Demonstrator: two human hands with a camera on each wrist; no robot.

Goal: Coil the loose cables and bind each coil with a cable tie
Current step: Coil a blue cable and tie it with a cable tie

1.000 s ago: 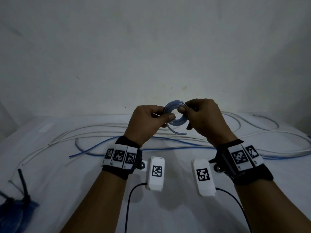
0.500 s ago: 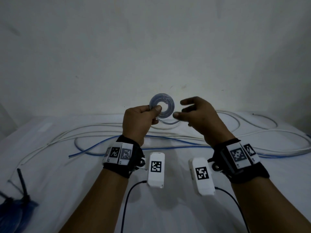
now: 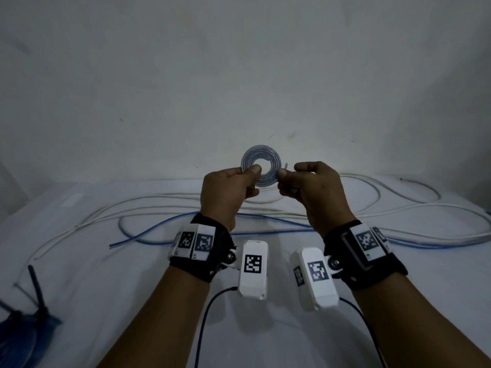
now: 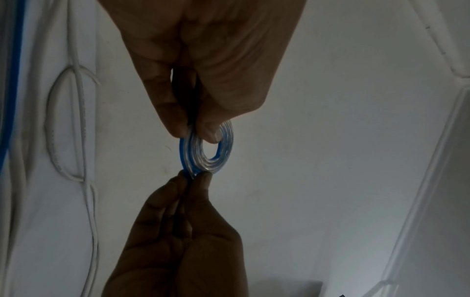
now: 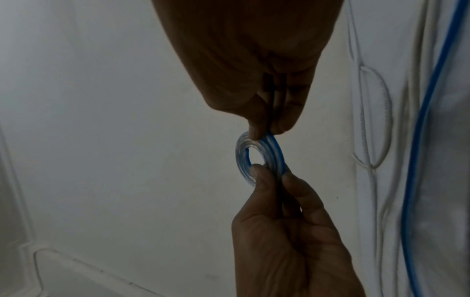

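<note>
Right hand (image 3: 305,187), open earlier, now pinches the coil's (image 3: 261,166) free end; left hand (image 3: 228,192) pinches its rim, frame centre. Springy, light tubing (slippery, probably): grip across all turns.

Loose white cables (image 3: 164,205) and a blue cable (image 3: 170,229) sprawl over the white cloth-covered table (image 3: 93,288) from nine to three o'clock beneath both raised hands. Dark blue cable ties (image 3: 24,322) lie at eight o'clock. Bare cloth shows at six.
</note>
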